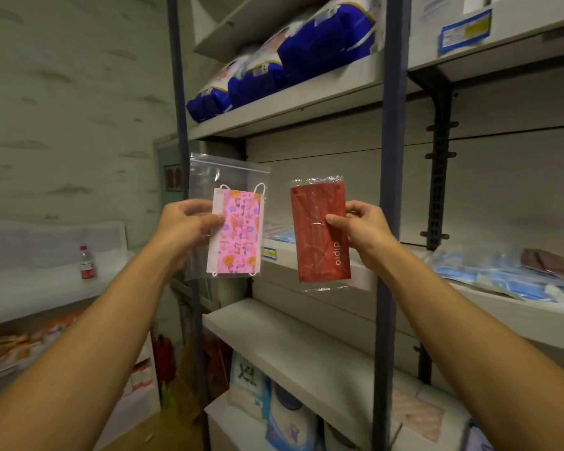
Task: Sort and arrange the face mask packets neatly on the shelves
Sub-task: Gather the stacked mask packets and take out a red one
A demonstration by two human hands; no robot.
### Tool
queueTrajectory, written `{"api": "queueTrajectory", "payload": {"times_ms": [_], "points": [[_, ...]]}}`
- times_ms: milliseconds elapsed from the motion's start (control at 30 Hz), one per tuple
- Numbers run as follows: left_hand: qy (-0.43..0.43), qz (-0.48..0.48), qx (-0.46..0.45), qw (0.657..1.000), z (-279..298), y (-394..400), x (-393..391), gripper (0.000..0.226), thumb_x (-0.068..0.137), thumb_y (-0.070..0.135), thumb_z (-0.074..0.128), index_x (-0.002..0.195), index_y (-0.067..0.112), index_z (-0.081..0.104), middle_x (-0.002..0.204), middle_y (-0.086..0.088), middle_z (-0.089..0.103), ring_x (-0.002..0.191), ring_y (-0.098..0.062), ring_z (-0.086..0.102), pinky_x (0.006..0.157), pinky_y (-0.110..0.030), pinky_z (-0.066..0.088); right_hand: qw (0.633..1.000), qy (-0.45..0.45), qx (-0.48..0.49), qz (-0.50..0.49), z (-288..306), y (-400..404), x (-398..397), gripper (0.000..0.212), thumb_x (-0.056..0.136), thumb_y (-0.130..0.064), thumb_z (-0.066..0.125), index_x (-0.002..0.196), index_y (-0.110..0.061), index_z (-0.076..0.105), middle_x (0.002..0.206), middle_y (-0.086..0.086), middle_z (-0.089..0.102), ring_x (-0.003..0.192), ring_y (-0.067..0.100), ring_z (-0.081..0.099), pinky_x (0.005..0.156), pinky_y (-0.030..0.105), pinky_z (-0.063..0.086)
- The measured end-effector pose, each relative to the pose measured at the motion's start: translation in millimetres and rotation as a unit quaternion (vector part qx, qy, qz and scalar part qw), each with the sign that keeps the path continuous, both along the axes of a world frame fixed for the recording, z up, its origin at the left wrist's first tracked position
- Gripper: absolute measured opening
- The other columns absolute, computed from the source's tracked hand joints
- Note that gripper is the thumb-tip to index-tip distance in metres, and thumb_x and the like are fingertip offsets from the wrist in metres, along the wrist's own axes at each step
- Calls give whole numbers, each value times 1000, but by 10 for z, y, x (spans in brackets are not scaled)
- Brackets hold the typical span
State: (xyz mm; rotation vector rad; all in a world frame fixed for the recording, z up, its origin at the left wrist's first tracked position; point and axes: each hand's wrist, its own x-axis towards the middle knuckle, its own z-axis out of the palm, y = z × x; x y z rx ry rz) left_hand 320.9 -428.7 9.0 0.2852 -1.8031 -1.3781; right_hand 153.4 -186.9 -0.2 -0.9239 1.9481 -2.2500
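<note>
— Holding two packets up at frame centre. Pink patterned mask packet [236,231], in a clear zip bag, is pinched at its left edge by my left hand [184,224], thumb across the front. Red mask packet [321,234] is pinched at its right edge by my right hand [360,227], thumb on the film.

— Orientation?

— Both long axes run vertical, faces toward me, well apart from each other. Neither touches a shelf.

— Where do they go?

— My judgement: the middle shelf [365,271] just behind them. Blue mask packets [489,271] and a dark red packet [551,262] lie at frame right on the neighbouring shelf, so the right hand is nearer that pile. The red one would need laying flat, long axis turned.

— Elsewhere?

— Blue bulk packs [290,60] upper centre; a bottle [87,263] at left.
</note>
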Motion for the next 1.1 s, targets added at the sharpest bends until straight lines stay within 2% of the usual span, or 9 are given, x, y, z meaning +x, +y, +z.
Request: {"api": "queueTrajectory", "payload": {"times_ms": [133, 233, 367, 600, 700, 967, 1100], "points": [[-9, 0, 11, 1000, -60, -408, 77, 15, 90, 2, 71, 104, 7, 71, 97, -11, 77, 86, -24, 76, 68, -34, 59, 1000, -10, -2, -6, -50, -352, 10, 9, 93, -5, 69, 101, -8, 65, 87, 6, 75, 80, 21, 74, 68, 35, 58], [-9, 4, 23, 1000, -123, -672, 80, 15, 89, 2, 72, 103, 9, 71, 96, -10, 78, 86, -23, 77, 71, -35, 59, 1000, -19, 0, -9, -91, -596, -12, 8, 92, -4, 69, 94, -10, 64, 84, 6, 73, 75, 19, 73, 65, 34, 56], [-9, 3, 29, 1000, -186, -1020, 13, 16, 89, 0, 71, 104, 6, 72, 95, -12, 78, 87, -25, 77, 74, -37, 60, 1000, -23, 8, -9, -82, -914, -96, 9, 91, -4, 70, 96, -10, 65, 86, 6, 73, 75, 20, 72, 63, 32, 55], [-11, 2, 23, 1000, -210, -1527, -321, 17, 89, 1, 71, 105, 6, 72, 95, -9, 78, 88, -25, 76, 78, -40, 60, 1000, -24, -9, -10, -81, -1435, -446, 14, 90, -3, 70, 87, -13, 62, 76, 0, 69, 60, 10, 68, 50, 21, 50], [-8, -4, 29, 1000, -214, -1722, -564, 15, 89, 0, 71, 100, 9, 72, 94, -8, 78, 87, -24, 77, 75, -36, 60, 1000, -28, -10, -9, -89, -1668, -663, 15, 90, -1, 70, 87, -13, 61, 76, 1, 69, 53, 5, 67, 45, 18, 49], [-10, -12, 44, 999, -88, -2315, -1365, 16, 90, 0, 70, 105, 6, 71, 99, -12, 77, 91, -26, 76, 81, -43, 61, 999, -34, 0, -6, 30, -2388, -1379, 15, 89, -1, 70, 86, -12, 61, 74, 2, 70, 53, 7, 68, 47, 21, 50], [-2, -9, 45, 999, -38, -2594, -1712, 13, 90, 0, 69, 102, 7, 71, 99, -12, 77, 93, -27, 76, 82, -43, 61, 1000, -26, 9, -2, 70, -2692, -1722, 14, 89, -3, 72, 87, -13, 62, 77, 3, 71, 63, 13, 69, 56, 27, 52]]}}
